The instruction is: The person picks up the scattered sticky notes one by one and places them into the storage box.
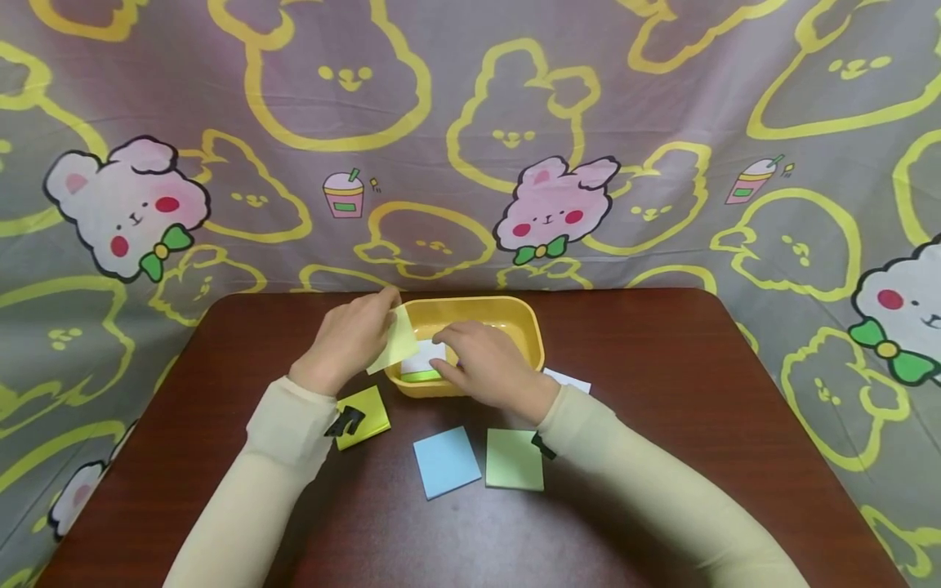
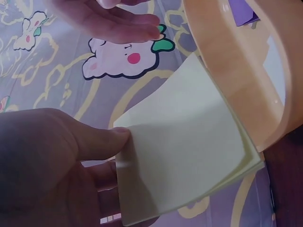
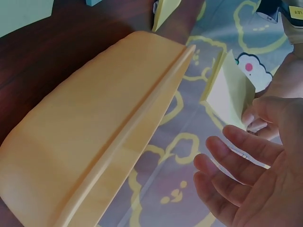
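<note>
Table (image 1: 647,359), dark reddish-brown, faint glare at the near side; grey-mauve fabric (image 1: 441,180) hangs behind and along both sides, printed with yellow outline animals, pink-cheeked white ones in green bows and pink cups; yellow basket (image 1: 478,305) at the table's far edge, white pad (image 1: 424,354) and lime strip (image 1: 421,376) in its left part, purple item (image 2: 242,13) also inside; bright yellow pad (image 1: 373,410) near the basket's left front, blue pad (image 1: 447,463) and green pad (image 1: 513,463) side by side in front, apart; white paper (image 1: 572,380) just right of the basket; right hand (image 1: 488,359) blocks part of the basket's inside; black straps at the cuffs overlap the bright yellow and green pads; left hand (image 1: 349,336) pinches a pale yellow pad (image 1: 397,339), thumb on top, at the basket's left end, rim contact unclear; right hand's fingers loosely bent, gripping nothing.
</note>
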Demonstrator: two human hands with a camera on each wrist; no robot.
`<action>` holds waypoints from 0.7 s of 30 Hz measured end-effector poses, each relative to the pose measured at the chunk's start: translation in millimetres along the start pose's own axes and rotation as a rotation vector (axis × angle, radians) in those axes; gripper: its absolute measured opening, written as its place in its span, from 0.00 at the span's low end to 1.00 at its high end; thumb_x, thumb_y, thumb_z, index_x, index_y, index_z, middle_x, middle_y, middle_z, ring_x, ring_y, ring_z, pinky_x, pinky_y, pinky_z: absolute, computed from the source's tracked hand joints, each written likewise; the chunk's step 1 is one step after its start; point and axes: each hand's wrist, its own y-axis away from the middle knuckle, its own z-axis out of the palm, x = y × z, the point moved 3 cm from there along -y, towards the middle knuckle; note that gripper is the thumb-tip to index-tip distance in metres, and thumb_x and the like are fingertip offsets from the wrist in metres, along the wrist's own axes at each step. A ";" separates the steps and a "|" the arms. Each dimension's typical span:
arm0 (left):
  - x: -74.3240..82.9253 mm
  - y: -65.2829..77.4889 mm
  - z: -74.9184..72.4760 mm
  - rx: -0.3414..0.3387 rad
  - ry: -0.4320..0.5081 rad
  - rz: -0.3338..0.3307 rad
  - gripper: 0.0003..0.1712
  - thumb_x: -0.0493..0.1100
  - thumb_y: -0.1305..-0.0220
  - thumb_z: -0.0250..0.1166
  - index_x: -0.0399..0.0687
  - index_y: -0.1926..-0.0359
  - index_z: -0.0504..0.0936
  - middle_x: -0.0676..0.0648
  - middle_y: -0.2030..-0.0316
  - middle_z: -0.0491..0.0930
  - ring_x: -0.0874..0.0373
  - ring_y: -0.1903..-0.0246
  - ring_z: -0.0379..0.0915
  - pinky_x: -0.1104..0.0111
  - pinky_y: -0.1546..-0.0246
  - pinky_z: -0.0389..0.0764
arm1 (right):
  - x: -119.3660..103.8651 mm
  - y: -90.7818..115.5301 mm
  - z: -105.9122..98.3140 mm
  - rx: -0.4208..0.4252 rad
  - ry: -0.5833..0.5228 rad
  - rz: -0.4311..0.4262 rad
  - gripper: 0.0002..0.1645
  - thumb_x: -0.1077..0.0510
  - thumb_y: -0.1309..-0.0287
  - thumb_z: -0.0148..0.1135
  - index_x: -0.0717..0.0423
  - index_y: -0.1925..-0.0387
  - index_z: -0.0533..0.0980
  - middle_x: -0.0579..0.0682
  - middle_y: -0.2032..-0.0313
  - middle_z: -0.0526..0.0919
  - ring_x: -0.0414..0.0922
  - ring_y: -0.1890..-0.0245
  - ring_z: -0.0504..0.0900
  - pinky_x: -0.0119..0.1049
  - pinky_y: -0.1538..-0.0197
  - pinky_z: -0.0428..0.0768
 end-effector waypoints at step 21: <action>8.5 -22.5 33.6 -0.070 -0.006 0.023 0.10 0.40 0.31 0.49 0.46 0.54 0.74 0.46 0.67 0.79 0.54 0.72 0.73 0.59 0.75 0.73 | 17.4 1.4 11.4 -0.005 -0.031 0.047 0.23 0.42 0.42 0.56 0.54 0.55 0.80 0.48 0.59 0.83 0.44 0.60 0.79 0.41 0.60 0.77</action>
